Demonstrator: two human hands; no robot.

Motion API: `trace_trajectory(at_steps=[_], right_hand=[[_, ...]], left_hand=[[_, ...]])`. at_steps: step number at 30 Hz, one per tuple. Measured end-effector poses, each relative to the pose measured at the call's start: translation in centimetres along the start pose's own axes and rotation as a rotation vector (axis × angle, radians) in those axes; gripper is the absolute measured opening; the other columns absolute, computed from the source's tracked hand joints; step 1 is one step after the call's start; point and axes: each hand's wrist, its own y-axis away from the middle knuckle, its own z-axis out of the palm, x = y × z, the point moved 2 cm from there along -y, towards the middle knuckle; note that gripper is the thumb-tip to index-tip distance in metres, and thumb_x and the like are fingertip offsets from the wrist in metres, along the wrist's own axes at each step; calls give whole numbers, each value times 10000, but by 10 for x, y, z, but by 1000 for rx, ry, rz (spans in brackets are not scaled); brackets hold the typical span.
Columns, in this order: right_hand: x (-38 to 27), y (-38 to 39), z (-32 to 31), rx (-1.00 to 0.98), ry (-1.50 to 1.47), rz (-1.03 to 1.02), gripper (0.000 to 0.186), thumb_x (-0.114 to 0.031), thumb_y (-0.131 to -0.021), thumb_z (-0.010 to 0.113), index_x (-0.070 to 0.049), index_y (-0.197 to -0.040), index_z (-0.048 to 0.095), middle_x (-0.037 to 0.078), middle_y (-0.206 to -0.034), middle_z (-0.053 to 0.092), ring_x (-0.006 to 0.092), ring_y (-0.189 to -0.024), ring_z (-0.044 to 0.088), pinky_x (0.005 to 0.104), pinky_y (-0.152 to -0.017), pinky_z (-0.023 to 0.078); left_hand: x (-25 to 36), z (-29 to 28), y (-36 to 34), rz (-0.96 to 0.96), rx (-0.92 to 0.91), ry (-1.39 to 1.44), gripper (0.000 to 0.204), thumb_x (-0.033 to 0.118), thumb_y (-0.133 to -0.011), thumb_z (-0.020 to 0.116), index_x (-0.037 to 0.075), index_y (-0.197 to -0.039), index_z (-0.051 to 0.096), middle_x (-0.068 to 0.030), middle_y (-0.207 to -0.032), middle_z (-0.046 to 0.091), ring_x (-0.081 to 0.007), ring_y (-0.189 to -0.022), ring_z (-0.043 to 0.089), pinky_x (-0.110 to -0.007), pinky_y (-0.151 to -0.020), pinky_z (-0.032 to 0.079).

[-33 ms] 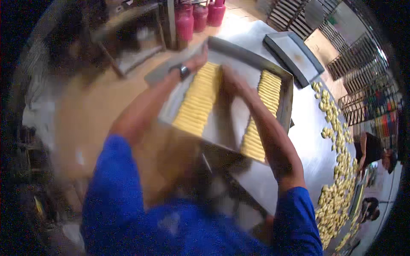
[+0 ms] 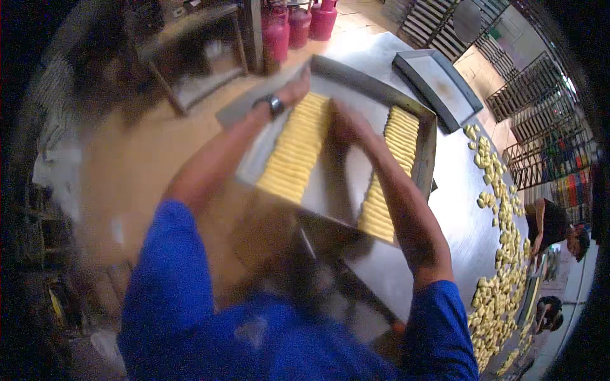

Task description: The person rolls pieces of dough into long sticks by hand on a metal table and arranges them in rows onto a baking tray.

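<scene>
A metal tray (image 2: 363, 80) with raised walls lies tilted across the view, its near-left part reaching past the table edge. Two rows of yellow dough rolls lie inside, packed side by side: a left row (image 2: 293, 152) and a right row (image 2: 401, 136). At the far end of the left row, my left hand (image 2: 295, 91) is against its outer side, fingers stretched toward the tray's far corner. My right hand (image 2: 348, 122) is on the inner side of that same end; its fingers are blurred and partly hidden. My right forearm passes over the right row.
Many small yellow dough pieces (image 2: 502, 286) are spread along the right of the metal table (image 2: 445, 235). An upside-down or bare tray (image 2: 438, 86) lies at the far right. Pink gas cylinders (image 2: 298, 28) stand beyond. Racks (image 2: 524, 86) and other people (image 2: 551, 222) are at right.
</scene>
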Motion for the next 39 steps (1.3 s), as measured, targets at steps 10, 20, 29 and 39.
trace_trajectory(at_steps=[10, 20, 29, 39], right_hand=[[-75, 168, -62, 535, -397, -202, 452, -58, -918, 479, -4, -1367, 481, 233, -997, 663, 379, -773, 604, 483, -741, 502], [-22, 419, -72, 847, -858, 409, 308, -110, -962, 553, -7, -1251, 590, 153, -1039, 716, 227, -914, 707, 343, -831, 569], [143, 558, 49, 1005, 140, 1202, 289, -186, -974, 506, 3, -1183, 568, 234, -1097, 585, 402, -1042, 546, 494, -925, 452], [345, 563, -12, 1070, 154, 1440, 285, -272, -1013, 470, -39, -1086, 617, 210, -1066, 621, 393, -1023, 579, 501, -895, 488]], left_hand=[[28, 41, 35, 189, -201, -659, 843, 619, -1010, 298, -27, -1543, 199, -306, -1585, 202, -426, -1491, 165, -466, -1233, 134], [64, 12, 46, 585, 110, -1086, 678, 369, -1063, 435, -20, -1557, 183, -258, -1583, 256, -354, -1458, 288, -419, -1187, 253], [287, 144, 331, 859, -719, 148, 623, 405, -971, 588, 18, -1441, 456, -208, -1476, 467, -377, -1393, 415, -482, -1143, 347], [265, 247, 337, 895, -674, -325, 768, 537, -944, 575, 77, -1516, 347, -181, -1619, 231, -368, -1518, 144, -565, -1212, 130]])
